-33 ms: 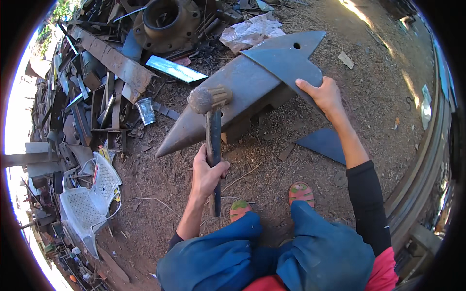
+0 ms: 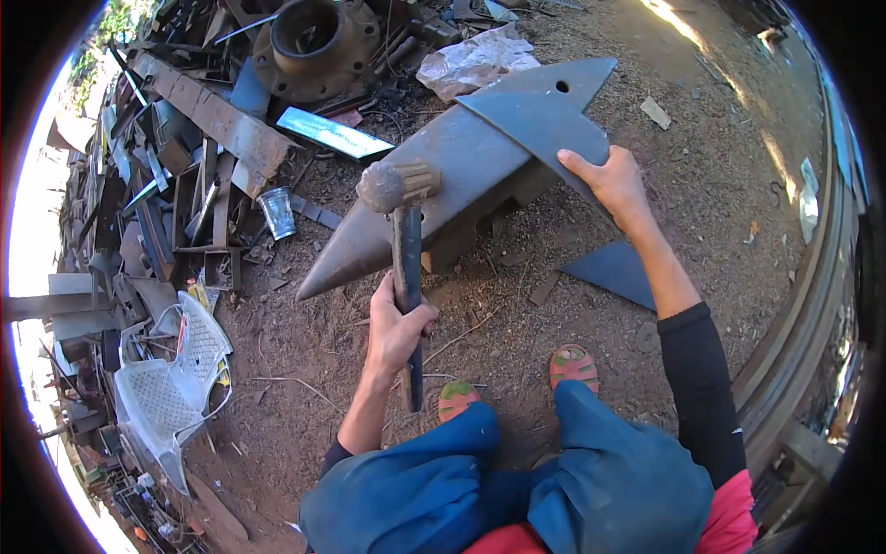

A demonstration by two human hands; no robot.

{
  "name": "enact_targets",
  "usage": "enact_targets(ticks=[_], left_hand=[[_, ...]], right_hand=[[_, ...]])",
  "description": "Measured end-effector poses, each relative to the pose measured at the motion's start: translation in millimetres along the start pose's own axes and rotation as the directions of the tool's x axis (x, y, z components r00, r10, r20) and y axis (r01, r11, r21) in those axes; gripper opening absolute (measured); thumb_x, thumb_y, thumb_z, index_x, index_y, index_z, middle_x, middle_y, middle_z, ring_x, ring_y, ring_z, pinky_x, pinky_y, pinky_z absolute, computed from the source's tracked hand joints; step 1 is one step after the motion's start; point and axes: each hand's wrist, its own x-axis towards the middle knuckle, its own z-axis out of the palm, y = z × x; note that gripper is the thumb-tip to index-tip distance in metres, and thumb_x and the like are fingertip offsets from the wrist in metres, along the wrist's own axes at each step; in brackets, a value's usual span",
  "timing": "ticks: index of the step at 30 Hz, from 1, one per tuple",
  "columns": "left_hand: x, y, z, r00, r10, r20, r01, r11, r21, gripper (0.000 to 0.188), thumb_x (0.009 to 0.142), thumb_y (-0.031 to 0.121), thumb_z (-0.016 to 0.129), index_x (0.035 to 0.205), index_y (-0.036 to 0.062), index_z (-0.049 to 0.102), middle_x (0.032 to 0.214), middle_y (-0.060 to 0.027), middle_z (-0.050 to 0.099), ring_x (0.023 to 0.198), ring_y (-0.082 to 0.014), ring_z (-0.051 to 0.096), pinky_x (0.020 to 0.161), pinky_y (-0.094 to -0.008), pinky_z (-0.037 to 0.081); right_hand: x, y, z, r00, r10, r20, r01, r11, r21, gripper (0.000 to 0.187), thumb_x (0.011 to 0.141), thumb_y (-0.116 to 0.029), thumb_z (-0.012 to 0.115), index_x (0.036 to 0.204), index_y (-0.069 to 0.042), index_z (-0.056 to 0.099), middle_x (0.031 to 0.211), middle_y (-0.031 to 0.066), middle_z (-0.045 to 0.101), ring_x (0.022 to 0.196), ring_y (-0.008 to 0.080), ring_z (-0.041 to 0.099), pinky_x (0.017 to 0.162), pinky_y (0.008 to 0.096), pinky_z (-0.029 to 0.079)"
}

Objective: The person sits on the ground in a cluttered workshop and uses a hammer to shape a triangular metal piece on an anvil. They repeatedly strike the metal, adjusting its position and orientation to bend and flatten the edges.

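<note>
Dirt ground (image 2: pixel 738 157) lies underfoot, scrap metal (image 2: pixel 185 157) heaped at left.

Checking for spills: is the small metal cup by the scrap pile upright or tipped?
Upright. The metal cup stands on the dirt with its open mouth facing up, beside the scrap metal pile. Whether anything is inside, cannot tell.

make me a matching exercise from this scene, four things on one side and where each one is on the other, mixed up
Things:
1. hammer
2. metal sheet
3. white chair
4. tin cup

Places:
A. on its side, far left
B. in the left hand
C. on the dirt by the scrap pile
D. on the anvil, under the right hand

Pairs: 1-B, 2-D, 3-A, 4-C
</note>
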Motion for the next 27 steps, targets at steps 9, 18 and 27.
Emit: enact_targets(ticks=[9, 18, 27], left_hand=[[2, 6, -9, 0.997, 0.070, 0.034, -0.070, 0.997, 0.010, 0.027, 0.071, 0.001, 0.072, 0.090, 0.0025, 0.053, 0.067, -0.0031, 0.056, 0.049, -0.0109, 0.054, 0.044, -0.0254, 0.045], [-41, 76, -33, 0.901, 0.426, -0.085, -0.428, 0.904, 0.000, 0.021, 0.076, 0.004, 0.072, 0.092, 0.0021, 0.059, 0.070, -0.0042, 0.063, 0.053, -0.0105, 0.059, 0.047, -0.0238, 0.048], [-71, 281, -73, 0.417, 0.903, -0.106, -0.909, 0.410, -0.077, 0.012, 0.096, 0.013, 0.054, 0.089, 0.0028, 0.052, 0.072, -0.0039, 0.048, 0.061, -0.0161, 0.048, 0.059, -0.0328, 0.044]], right_hand=[[0, 6, -5, 0.999, -0.048, -0.009, 0.046, 0.987, -0.152, 0.074, 0.072, -0.062, 0.079, 0.090, 0.009, 0.072, 0.081, 0.0222, 0.072, 0.077, 0.0305, 0.072, 0.074, 0.0413, 0.054], [57, 29, -24, 0.999, -0.026, 0.041, 0.033, 0.984, -0.177, 0.078, 0.068, -0.067, 0.078, 0.090, 0.008, 0.073, 0.080, 0.0207, 0.072, 0.074, 0.0283, 0.071, 0.067, 0.0406, 0.053], [64, 5, -22, 0.979, -0.125, 0.161, 0.171, 0.935, -0.310, 0.094, 0.066, -0.079, 0.072, 0.098, 0.010, 0.071, 0.093, 0.0296, 0.071, 0.094, 0.0394, 0.072, 0.084, 0.0477, 0.055]])
